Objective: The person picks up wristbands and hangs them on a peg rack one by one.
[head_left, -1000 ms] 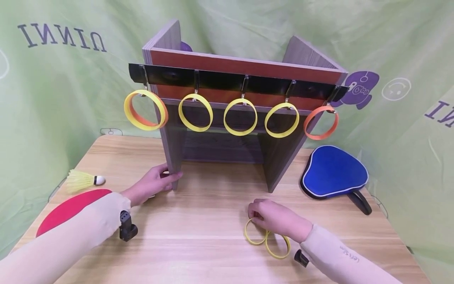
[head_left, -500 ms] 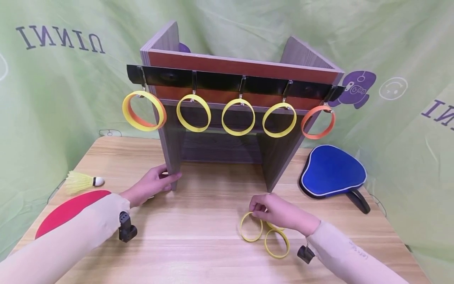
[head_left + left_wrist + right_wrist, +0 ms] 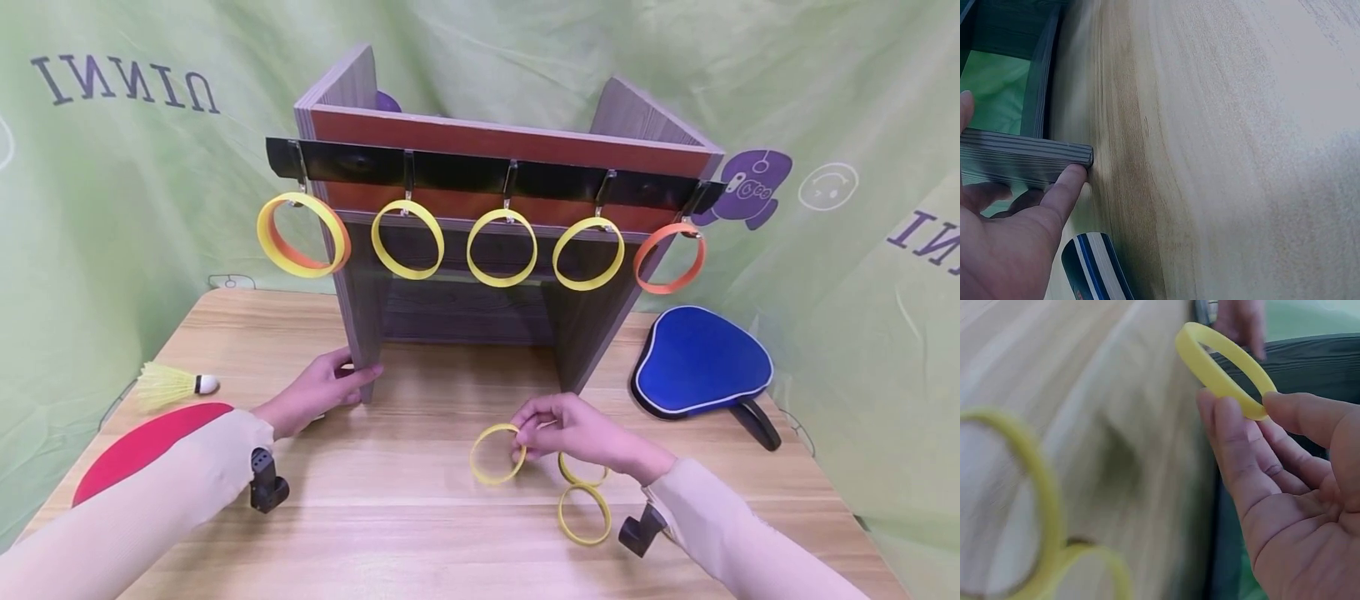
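My right hand [image 3: 573, 437] pinches a yellow silicone wristband [image 3: 1210, 372] between thumb and fingertips, holding it over the table in front of the wooden shelf [image 3: 487, 129]. Two more yellow wristbands lie on the table by that hand; the nearer wristband [image 3: 585, 542] shows whole, the other is partly covered by the hand. My left hand [image 3: 322, 387] grips the lower front edge of the shelf's left side panel [image 3: 1022, 150], thumb and fingers on opposite faces. Several yellow and orange wristbands hang from hooks on a black strip [image 3: 465, 171] across the shelf's front.
A blue paddle case [image 3: 705, 358] with a black handle lies right of the shelf. On the left are a yellow shuttlecock [image 3: 168, 383] and a red paddle [image 3: 150, 442], partly under my left sleeve. A blue-and-white striped object [image 3: 1094, 269] sits near my left hand.
My right hand has drawn one yellow wristband away from the others, up and to the left, and turned it. My left hand keeps its grip on the panel.
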